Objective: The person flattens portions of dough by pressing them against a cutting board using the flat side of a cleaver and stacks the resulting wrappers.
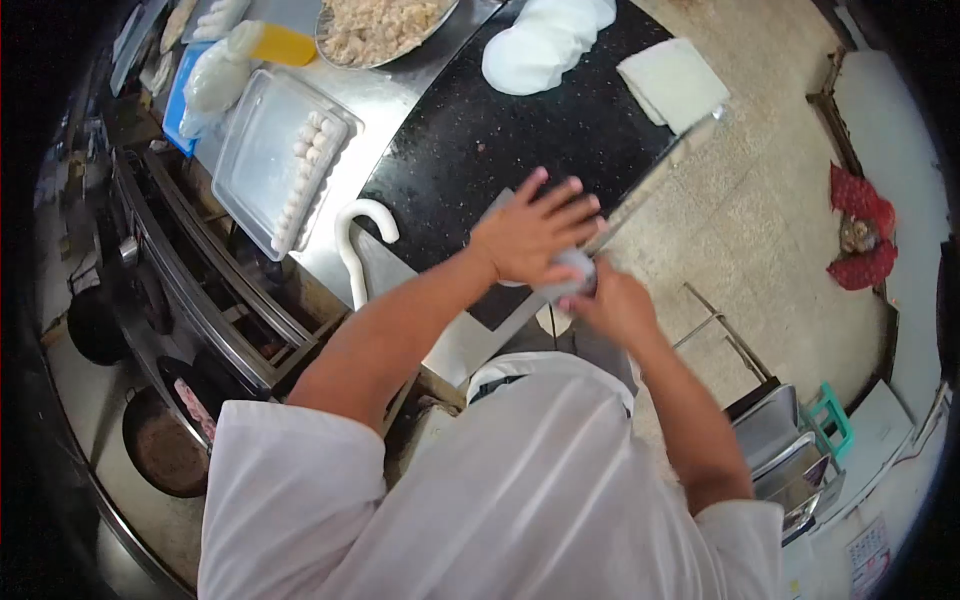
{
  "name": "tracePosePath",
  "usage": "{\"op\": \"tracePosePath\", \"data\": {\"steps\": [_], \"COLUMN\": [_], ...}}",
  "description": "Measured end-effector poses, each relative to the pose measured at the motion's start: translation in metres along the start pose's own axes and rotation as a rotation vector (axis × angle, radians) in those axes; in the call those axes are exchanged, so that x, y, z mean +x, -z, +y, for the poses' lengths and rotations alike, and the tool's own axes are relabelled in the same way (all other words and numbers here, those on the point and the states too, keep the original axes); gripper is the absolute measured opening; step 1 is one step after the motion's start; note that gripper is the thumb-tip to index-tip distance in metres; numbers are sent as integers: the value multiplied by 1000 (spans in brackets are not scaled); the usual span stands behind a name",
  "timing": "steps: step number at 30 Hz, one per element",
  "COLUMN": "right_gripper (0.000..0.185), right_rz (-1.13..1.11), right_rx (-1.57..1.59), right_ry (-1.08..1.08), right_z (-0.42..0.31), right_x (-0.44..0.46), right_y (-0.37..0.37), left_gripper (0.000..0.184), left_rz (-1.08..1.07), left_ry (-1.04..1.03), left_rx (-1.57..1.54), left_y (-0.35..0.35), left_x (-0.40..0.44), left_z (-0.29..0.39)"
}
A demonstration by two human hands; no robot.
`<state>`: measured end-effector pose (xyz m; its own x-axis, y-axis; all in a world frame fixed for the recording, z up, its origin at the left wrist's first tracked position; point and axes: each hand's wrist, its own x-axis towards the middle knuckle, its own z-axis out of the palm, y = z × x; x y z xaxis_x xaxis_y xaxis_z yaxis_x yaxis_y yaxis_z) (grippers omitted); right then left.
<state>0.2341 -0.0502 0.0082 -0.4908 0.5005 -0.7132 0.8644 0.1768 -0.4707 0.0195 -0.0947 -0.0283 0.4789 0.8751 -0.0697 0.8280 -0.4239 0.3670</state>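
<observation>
My left hand [535,235] is spread, palm down, over the near edge of the black worktop [450,140]. Close to its right, my right hand [610,300] has its fingers closed around a blurred greyish-white object [572,275] that I cannot make out. Part of a metal sheet shows under my left hand. A curved white dough rope [350,245] lies left of my left forearm. Thin white dough rounds [530,55] overlap at the back of the worktop, with a folded white cloth [675,85] to their right.
A clear plastic tray [250,150] holds several small dough balls [312,145]. Behind it are a bowl of filling [375,30], a yellow-filled bottle [280,45] and a plastic bag [215,85]. Dark pans [165,445] sit at lower left, metal containers [780,450] at lower right.
</observation>
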Motion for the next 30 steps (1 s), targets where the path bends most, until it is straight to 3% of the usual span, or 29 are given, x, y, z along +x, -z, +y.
{"op": "tracePosePath", "data": {"steps": [3,6,10,13,19,23,26,30], "right_gripper": [65,68,68,72,69,71,75,80], "right_rz": [-17,42,19,54,136,83,0,-25], "right_rx": [-123,-141,105,8,-113,-24,96,34], "right_ry": [120,65,96,-48,95,127,74,-129], "right_z": [-21,-20,33,19,-20,8,38,24], "right_x": [34,22,-31,-27,36,2,-24,-12], "right_y": [36,21,-49,-30,40,-8,-43,-4], "left_gripper": [77,76,73,69,68,71,71,70], "left_rz": [167,170,21,45,224,146,28,93], "left_ry": [76,63,-89,-114,53,-18,-122,-126], "left_rx": [127,101,-74,-6,106,20,-46,13], "left_y": [8,15,-12,-14,23,-2,-21,-14], "left_x": [15,18,-9,11,43,20,1,33], "left_z": [-42,-42,19,9,-56,-29,26,9]}}
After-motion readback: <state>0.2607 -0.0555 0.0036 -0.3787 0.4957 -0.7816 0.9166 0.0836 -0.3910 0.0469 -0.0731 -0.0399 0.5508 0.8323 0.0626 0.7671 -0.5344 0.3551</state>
